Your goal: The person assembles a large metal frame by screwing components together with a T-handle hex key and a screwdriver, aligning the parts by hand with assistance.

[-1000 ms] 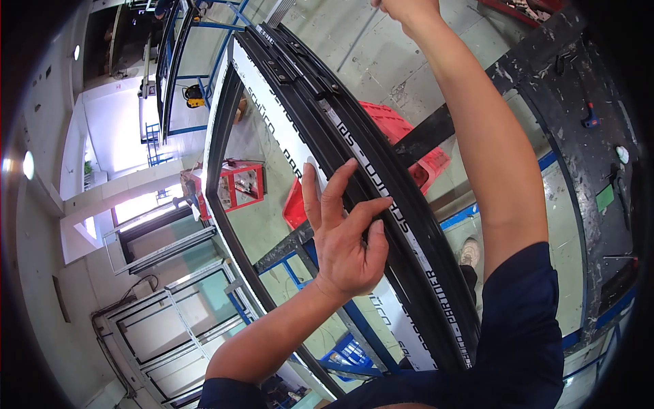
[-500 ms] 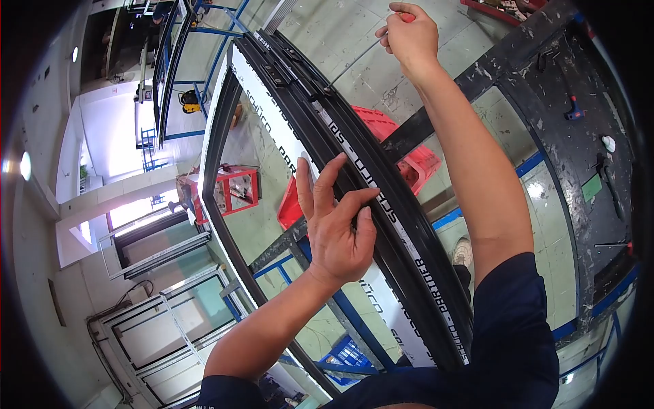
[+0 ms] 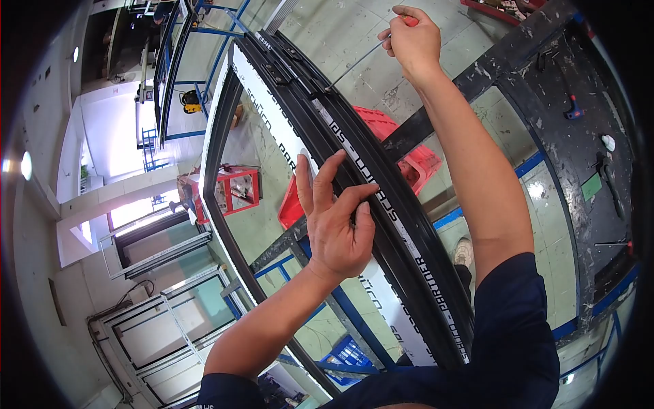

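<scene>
Your right hand (image 3: 417, 44) has come nearer the black frame (image 3: 412, 211), gripping a red-handled driver (image 3: 410, 21). Left hand (image 3: 340, 235)'s spread over it, holding nothing, probably steadying.

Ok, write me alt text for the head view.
A person's right hand grips a red-handled tool, its long thin shaft angled toward a black frame with white printed strips, while the left hand is spread over that frame. A dark bench with tools is at right.
</scene>
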A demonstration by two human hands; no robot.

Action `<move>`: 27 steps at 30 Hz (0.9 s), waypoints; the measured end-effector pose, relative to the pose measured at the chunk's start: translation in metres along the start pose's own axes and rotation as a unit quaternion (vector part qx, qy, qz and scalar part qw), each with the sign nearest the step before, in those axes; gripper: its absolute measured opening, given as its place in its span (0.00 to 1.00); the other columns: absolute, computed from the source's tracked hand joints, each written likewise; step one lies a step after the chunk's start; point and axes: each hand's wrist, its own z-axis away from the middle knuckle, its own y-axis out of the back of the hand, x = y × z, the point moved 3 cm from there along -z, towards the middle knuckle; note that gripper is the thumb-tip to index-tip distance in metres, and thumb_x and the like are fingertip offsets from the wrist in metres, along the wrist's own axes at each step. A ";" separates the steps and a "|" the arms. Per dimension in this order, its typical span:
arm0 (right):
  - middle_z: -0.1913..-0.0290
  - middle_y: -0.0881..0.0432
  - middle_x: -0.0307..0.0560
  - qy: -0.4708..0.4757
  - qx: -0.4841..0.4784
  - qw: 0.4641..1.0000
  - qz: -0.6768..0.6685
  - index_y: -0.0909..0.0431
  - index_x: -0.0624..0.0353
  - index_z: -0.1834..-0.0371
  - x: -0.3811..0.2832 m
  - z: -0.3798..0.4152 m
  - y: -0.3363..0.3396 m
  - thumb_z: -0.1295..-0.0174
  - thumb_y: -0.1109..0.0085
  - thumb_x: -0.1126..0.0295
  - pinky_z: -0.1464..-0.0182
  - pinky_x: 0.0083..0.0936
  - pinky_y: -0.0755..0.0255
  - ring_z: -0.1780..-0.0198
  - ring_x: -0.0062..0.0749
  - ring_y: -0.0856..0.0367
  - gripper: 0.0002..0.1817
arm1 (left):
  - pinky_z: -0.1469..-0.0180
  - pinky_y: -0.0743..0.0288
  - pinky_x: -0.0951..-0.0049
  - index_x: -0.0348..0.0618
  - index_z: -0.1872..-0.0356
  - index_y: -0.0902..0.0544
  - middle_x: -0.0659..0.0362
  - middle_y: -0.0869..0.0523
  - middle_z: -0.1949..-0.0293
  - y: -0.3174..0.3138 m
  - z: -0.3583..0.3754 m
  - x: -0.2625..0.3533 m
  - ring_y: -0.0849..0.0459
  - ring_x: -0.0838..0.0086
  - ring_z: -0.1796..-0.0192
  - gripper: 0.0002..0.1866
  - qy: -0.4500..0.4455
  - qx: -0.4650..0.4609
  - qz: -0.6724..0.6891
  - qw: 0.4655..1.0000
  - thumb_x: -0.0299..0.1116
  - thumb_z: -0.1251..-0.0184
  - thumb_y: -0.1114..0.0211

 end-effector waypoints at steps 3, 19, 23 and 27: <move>0.63 0.12 0.52 -0.012 -0.026 1.000 -0.002 0.25 0.65 0.36 0.005 0.002 0.001 0.27 0.45 0.72 0.70 0.21 0.24 0.72 0.24 0.17 0.18 | 0.17 0.69 0.45 0.45 0.57 0.10 0.47 0.31 0.25 -0.001 0.001 -0.001 0.59 0.37 0.15 0.12 -0.003 0.002 0.003 1.000 0.30 0.38 0.39; 0.62 0.16 0.50 0.338 -0.033 0.919 0.202 0.15 0.54 0.47 -0.088 0.153 0.082 0.30 0.43 0.71 0.57 0.35 0.25 0.61 0.40 0.18 0.12 | 0.17 0.60 0.46 0.50 0.54 0.10 0.52 0.27 0.26 -0.002 0.010 -0.019 0.43 0.42 0.19 0.12 -0.025 0.041 -0.028 0.998 0.32 0.28 0.43; 0.66 0.22 0.40 0.517 -0.096 0.762 0.378 0.15 0.43 0.47 -0.153 0.285 0.173 0.44 0.29 0.64 0.58 0.41 0.30 0.62 0.44 0.22 0.20 | 0.30 0.40 0.41 0.41 0.58 0.11 0.50 0.10 0.47 -0.026 -0.003 -0.072 0.22 0.46 0.35 0.14 -0.243 0.114 -0.033 0.963 0.28 0.27 0.47; 0.68 0.24 0.40 0.490 -0.077 0.721 0.484 0.17 0.42 0.48 -0.207 0.433 0.285 0.42 0.33 0.67 0.56 0.39 0.30 0.59 0.40 0.23 0.18 | 0.26 0.38 0.47 0.47 0.41 0.13 0.42 0.24 0.29 -0.028 -0.022 -0.087 0.26 0.45 0.31 0.19 -0.177 0.040 -0.219 0.959 0.40 0.17 0.50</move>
